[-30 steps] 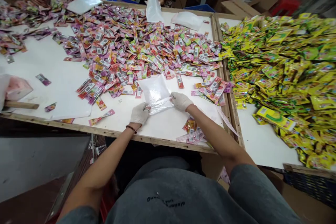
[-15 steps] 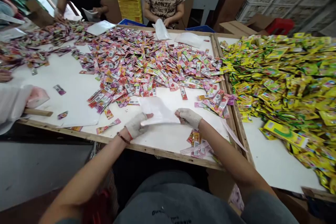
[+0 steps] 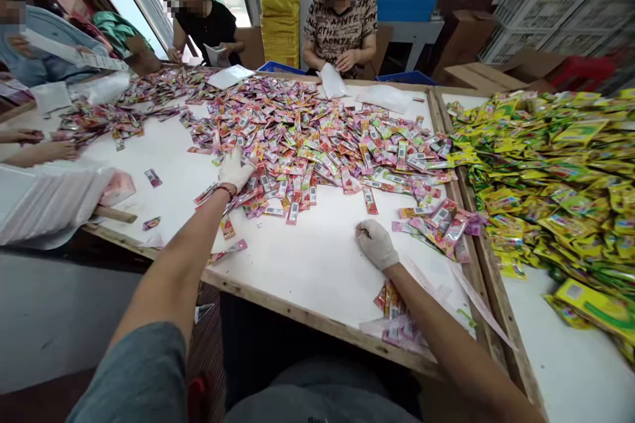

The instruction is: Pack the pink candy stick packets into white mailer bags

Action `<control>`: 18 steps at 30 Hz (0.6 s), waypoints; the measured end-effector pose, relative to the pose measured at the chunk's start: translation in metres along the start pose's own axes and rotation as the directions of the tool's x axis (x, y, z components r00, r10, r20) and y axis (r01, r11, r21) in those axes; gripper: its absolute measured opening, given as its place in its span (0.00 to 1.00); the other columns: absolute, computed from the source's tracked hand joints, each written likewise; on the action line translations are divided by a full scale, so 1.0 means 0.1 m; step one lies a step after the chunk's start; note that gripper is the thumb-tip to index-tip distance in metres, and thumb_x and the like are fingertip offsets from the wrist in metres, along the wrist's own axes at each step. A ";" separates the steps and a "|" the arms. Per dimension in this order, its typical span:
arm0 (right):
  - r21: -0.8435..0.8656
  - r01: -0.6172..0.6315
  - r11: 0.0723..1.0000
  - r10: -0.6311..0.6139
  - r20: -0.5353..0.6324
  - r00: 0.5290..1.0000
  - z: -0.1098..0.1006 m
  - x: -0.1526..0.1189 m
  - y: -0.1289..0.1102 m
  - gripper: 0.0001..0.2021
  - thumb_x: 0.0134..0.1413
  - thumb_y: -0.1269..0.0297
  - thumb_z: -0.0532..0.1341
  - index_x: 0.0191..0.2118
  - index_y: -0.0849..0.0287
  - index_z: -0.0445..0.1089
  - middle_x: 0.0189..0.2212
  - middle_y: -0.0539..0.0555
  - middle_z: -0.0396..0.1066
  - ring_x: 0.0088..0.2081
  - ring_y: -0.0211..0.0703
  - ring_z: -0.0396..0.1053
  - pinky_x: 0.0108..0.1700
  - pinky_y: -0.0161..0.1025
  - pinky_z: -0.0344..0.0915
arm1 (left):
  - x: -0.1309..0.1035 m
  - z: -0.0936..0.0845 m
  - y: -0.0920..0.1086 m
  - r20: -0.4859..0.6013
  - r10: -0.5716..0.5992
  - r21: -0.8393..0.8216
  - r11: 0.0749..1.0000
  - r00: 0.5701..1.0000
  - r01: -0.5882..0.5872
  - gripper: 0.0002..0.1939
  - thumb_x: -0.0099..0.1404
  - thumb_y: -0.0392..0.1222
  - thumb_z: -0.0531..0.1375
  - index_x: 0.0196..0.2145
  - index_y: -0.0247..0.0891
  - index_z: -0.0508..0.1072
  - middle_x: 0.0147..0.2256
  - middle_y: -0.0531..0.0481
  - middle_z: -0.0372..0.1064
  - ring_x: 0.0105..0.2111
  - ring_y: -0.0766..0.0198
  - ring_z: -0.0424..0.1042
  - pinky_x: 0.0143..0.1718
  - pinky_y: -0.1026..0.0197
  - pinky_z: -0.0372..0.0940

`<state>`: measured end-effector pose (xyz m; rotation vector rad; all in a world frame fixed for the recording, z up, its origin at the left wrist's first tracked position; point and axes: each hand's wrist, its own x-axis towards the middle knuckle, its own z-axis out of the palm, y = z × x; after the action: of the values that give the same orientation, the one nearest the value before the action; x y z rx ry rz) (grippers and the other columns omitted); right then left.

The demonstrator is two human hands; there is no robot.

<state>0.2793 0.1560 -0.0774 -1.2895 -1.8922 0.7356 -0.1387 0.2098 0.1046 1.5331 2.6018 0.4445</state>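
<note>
My left hand [image 3: 236,170], in a white glove with bare fingertips and a beaded bracelet at the wrist, reaches onto the near left edge of a pile of small pink, red and purple printed sachets [image 3: 317,135]. Its fingers are spread over the sachets, and none is visibly lifted. My right hand [image 3: 378,244], gloved the same way, rests on the bare white tabletop [image 3: 297,264] with its fingers curled in and nothing visible in them. To its right lies a small heap of sachets [image 3: 446,221]. More sachets [image 3: 394,304] lie under pinkish clear strips by my right forearm.
Wooden edging [image 3: 464,192] divides off a heap of yellow packets [image 3: 560,178] on the right. A stack of white bags [image 3: 54,201] lies at the left edge. Co-workers stand across the table, one in a patterned shirt [image 3: 341,23]; another's hands [image 3: 49,149] are at left.
The white bag between my hands is no longer there. My left hand has moved forward and left onto the pile; my right hand has curled on the tabletop. The view has tilted up.
</note>
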 end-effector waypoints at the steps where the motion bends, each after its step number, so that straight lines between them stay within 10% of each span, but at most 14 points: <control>1: 0.006 0.050 0.999 -0.050 -0.019 0.999 0.04 0.00 0.02 0.06 0.53 0.63 0.56 0.34 0.55 0.69 0.33 0.56 0.74 0.38 0.48 0.72 0.46 0.47 0.70 | 0.00 0.15 0.00 0.030 -0.029 0.017 0.999 0.999 0.028 0.39 0.75 0.62 0.50 0.72 0.33 0.52 0.69 0.33 0.57 0.66 0.45 0.59 0.61 0.47 0.57; 7: -0.012 0.032 0.999 -0.032 -0.042 0.999 0.13 0.01 0.08 0.13 0.56 0.58 0.59 0.44 0.57 0.72 0.34 0.56 0.73 0.35 0.48 0.71 0.43 0.48 0.72 | -0.18 0.83 0.36 0.170 0.041 0.091 0.994 0.985 -0.057 0.41 0.62 0.66 0.63 0.64 0.36 0.68 0.67 0.31 0.58 0.67 0.36 0.55 0.68 0.38 0.46; 13: -0.016 -0.264 0.964 0.262 -0.080 0.962 0.09 0.27 -0.23 0.34 0.48 0.51 0.65 0.60 0.60 0.66 0.46 0.61 0.75 0.48 0.56 0.73 0.53 0.52 0.71 | -1.34 1.34 1.01 0.189 0.535 0.028 0.836 0.824 -0.549 0.27 0.60 0.47 0.65 0.57 0.42 0.74 0.58 0.39 0.68 0.60 0.44 0.66 0.64 0.46 0.57; 18: 0.255 -0.382 0.888 0.364 0.115 0.924 -0.04 0.59 -0.52 0.22 0.40 0.56 0.65 0.44 0.57 0.69 0.32 0.51 0.72 0.33 0.44 0.69 0.38 0.42 0.70 | -1.65 1.16 1.34 0.189 0.401 -0.416 0.859 0.896 -0.297 0.21 0.66 0.46 0.61 0.55 0.39 0.73 0.44 0.41 0.77 0.43 0.53 0.76 0.48 0.53 0.70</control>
<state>0.2410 0.1940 -0.0197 -1.4791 -1.5332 1.2051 0.0810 0.1512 0.0221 1.7794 1.8925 0.6677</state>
